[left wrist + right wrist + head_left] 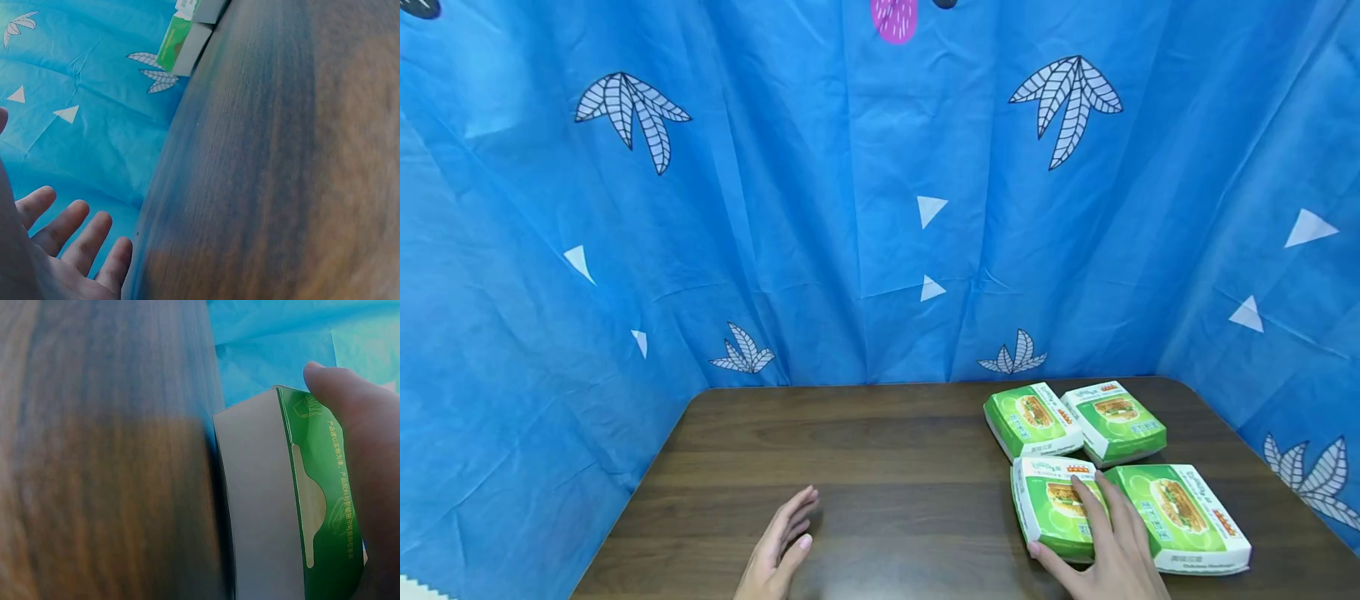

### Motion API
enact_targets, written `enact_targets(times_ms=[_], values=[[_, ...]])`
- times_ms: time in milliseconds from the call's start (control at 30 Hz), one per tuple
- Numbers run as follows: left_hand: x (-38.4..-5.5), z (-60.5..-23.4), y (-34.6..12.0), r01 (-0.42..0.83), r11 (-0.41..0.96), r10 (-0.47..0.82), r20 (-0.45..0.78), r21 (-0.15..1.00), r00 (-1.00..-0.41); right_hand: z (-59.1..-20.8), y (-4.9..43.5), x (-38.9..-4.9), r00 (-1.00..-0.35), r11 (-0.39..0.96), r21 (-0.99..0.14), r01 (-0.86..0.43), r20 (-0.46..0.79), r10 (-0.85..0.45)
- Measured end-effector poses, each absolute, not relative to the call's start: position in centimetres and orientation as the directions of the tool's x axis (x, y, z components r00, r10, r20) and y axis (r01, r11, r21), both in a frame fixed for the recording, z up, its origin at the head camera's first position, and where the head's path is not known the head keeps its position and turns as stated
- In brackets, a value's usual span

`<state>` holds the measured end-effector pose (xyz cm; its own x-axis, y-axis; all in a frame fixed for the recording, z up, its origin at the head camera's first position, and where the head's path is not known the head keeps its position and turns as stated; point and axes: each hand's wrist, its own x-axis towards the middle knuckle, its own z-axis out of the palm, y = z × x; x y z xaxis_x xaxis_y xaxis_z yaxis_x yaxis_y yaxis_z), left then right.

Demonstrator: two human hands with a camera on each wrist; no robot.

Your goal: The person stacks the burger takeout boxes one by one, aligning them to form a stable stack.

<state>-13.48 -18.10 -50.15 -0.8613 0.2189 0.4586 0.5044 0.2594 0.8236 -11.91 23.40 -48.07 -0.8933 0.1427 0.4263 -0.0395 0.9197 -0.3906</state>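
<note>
My right hand (1112, 546) reaches over the front left green and white burger box (1047, 498), its thumb at the near left corner and its fingers bent over the top. In the right wrist view the thumb (347, 394) lies against the green side of that box (256, 487), above its tab slot. The box stands on the table. My left hand (775, 546) is held off to the left, fingers loosely extended, with nothing in it. The left wrist view shows the same hand (78, 250) with its fingers spread apart.
Close around the gripped box are a back left burger box (1033, 417), a back right one (1116, 421) and a larger-looking front right one (1183, 512). They share the right side of the brown wooden table (880, 450). A blue patterned curtain (880, 208) hangs behind and beside it.
</note>
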Motion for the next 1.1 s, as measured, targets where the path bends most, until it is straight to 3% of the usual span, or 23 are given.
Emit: enact_targets(times_ms=[333,600,767,900,1100], values=[[-13.1,-49.8,-17.9,0.394,0.268,0.184,0.355,0.879,-0.917,-48.0,23.4,-12.1,-0.889,0.921,-0.386,-0.043,0.436,0.141],[-13.1,-49.5,-18.1,0.462,0.24,0.288,0.392,0.854,-0.874,-48.3,23.2,-11.9,-0.885,0.92,-0.393,-0.009,0.431,0.175],[-12.4,-48.9,-17.8,0.374,0.228,0.281,0.307,0.899,-0.909,-48.3,23.2,-12.0,-0.888,0.923,-0.386,-0.005,0.426,0.174],[-12.1,-48.1,-17.6,0.229,0.225,0.252,0.17,0.947,-0.953,-48.2,23.2,-12.0,-0.902,0.924,-0.383,0.016,0.393,0.179],[-12.5,-48.8,-17.8,0.131,0.234,0.24,0.073,0.963,-0.968,-48.4,23.3,-12.0,-0.904,0.925,-0.378,0.023,0.386,0.181]])
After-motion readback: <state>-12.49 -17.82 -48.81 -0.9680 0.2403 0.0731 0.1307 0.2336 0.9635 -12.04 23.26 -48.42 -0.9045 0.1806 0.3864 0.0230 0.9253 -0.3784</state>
